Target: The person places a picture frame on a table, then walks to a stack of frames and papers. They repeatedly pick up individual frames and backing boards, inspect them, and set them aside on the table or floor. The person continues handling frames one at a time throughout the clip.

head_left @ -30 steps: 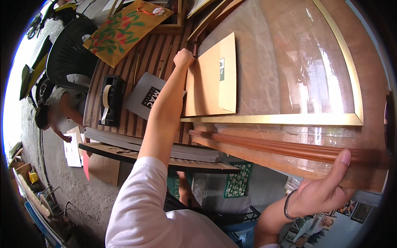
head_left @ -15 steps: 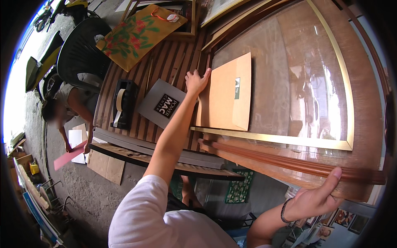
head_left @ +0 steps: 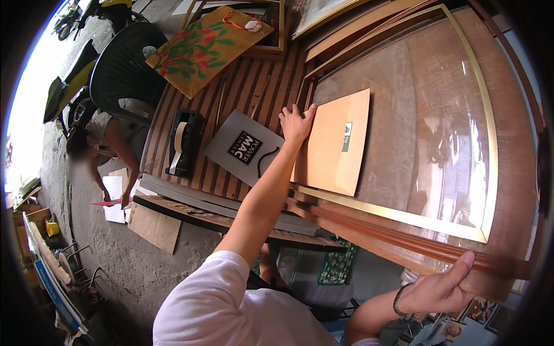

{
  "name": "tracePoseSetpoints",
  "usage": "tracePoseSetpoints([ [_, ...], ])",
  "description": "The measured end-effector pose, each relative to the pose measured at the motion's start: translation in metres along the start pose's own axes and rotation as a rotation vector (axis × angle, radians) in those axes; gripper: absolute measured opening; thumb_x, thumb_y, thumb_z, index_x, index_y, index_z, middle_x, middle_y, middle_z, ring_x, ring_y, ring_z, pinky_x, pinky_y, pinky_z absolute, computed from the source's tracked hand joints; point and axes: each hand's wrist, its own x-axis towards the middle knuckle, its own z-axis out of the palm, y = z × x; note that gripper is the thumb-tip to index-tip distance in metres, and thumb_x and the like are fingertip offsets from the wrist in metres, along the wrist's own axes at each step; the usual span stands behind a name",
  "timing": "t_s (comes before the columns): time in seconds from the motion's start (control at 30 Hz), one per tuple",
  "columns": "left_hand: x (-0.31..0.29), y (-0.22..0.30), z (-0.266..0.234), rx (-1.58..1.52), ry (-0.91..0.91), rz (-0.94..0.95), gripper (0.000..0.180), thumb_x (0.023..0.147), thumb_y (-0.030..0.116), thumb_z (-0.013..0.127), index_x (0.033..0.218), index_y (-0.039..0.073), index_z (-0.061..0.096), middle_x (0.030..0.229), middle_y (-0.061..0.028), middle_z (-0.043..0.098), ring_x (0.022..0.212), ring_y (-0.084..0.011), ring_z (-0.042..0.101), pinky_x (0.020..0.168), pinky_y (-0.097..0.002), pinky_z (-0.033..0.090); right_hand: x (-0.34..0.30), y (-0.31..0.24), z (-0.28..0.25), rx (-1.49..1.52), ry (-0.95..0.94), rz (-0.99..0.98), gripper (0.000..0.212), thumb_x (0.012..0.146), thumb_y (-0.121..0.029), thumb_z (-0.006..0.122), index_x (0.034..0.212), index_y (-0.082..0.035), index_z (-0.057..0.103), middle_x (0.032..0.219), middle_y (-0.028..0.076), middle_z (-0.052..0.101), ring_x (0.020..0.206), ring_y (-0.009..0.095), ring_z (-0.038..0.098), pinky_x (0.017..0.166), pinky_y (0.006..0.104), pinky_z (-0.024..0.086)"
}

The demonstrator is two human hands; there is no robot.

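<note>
My left hand (head_left: pixel 295 122) is closed around the left side of a large gold-edged picture frame (head_left: pixel 404 217), its thumb beside a tan envelope (head_left: pixel 337 141). The envelope lies on the frame's clear, shiny pane (head_left: pixel 447 132). At the lower right, my right hand (head_left: pixel 437 291) grips a reddish-brown wooden moulding (head_left: pixel 398 233), thumb on top and fingers mostly hidden below. A brown wooden board (head_left: pixel 511 132) lies under the gold frame. Left of my left forearm rests a grey paper bag (head_left: pixel 245 147) with a dark cord handle.
On the slatted table (head_left: pixel 236 86) are a black tape dispenser (head_left: pixel 183 144) and a gold floral bag (head_left: pixel 208 49). A dark plastic chair (head_left: pixel 124 72) stands beyond. At left, a crouching person (head_left: pixel 109 144) holds a thin pink sheet (head_left: pixel 107 203) above cardboard on the floor.
The view has turned, shifting the table and its things right and down. Both my hands keep their grips. The other person's pink sheet has tilted almost edge-on.
</note>
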Motion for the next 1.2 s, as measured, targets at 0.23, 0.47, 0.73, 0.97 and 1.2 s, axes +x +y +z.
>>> tracePoseSetpoints([
  [0.23, 0.005, -0.022, -0.023, 0.029, -0.161, 0.212, 0.088, 0.096, 0.071, 0.049, 0.121, -0.012, 0.064, 0.131, -0.0388, 0.055, 0.124, -0.0534, 0.052, 0.106, -0.0542, 0.044, 0.008, 0.000, 0.000, 0.042, -0.100, -0.052, 0.041, 0.095, -0.004, 0.073, 0.126, 0.017, 0.056, 0.120, 0.023, 0.068, 0.100, 0.021, 0.068, 0.089, 0.0331, 0.057],
  [0.47, -0.041, -0.027, -0.036, 0.101, -0.231, 0.021, 0.099, 0.091, 0.080, 0.047, 0.123, -0.013, 0.064, 0.130, -0.0424, 0.053, 0.127, -0.0551, 0.050, 0.110, -0.0549, 0.041, 0.016, 0.002, 0.013, 0.296, -0.192, -0.088, 0.042, 0.089, 0.000, 0.079, 0.121, 0.017, 0.058, 0.111, 0.018, 0.070, 0.094, 0.018, 0.068, 0.083, 0.0319, 0.058],
  [0.73, -0.027, -0.045, -0.037, 0.132, -0.431, 0.083, 0.113, 0.085, 0.091, 0.040, 0.140, -0.006, 0.057, 0.143, -0.0473, 0.042, 0.140, -0.0556, 0.039, 0.118, -0.0559, 0.032, 0.023, -0.014, -0.001, 0.184, -0.400, -0.084, 0.036, 0.096, -0.014, 0.076, 0.117, 0.011, 0.060, 0.112, 0.013, 0.070, 0.099, 0.014, 0.061, 0.090, 0.0283, 0.050],
  [0.97, -0.020, -0.048, -0.037, 0.159, -0.468, 0.055, 0.117, 0.084, 0.093, 0.036, 0.149, -0.003, 0.050, 0.152, -0.0404, 0.038, 0.149, -0.0494, 0.029, 0.123, -0.0537, 0.025, 0.061, -0.046, -0.053, -0.337, -0.754, 0.048, 0.054, 0.095, -0.044, 0.075, 0.072, 0.003, 0.061, 0.050, 0.009, 0.057, 0.045, 0.017, 0.053, 0.047, 0.0326, 0.043],
  [1.2, -0.017, -0.046, -0.042, 0.143, -0.490, -0.042, 0.119, 0.080, 0.095, 0.040, 0.154, 0.002, 0.045, 0.162, -0.0362, 0.025, 0.152, -0.0471, 0.024, 0.123, -0.0556, 0.026, 0.028, -0.025, -0.101, -0.287, -0.849, 0.131, 0.042, 0.094, -0.045, 0.074, 0.090, -0.005, 0.062, 0.055, 0.008, 0.063, 0.050, 0.027, 0.066, 0.048, 0.0361, 0.049],
])
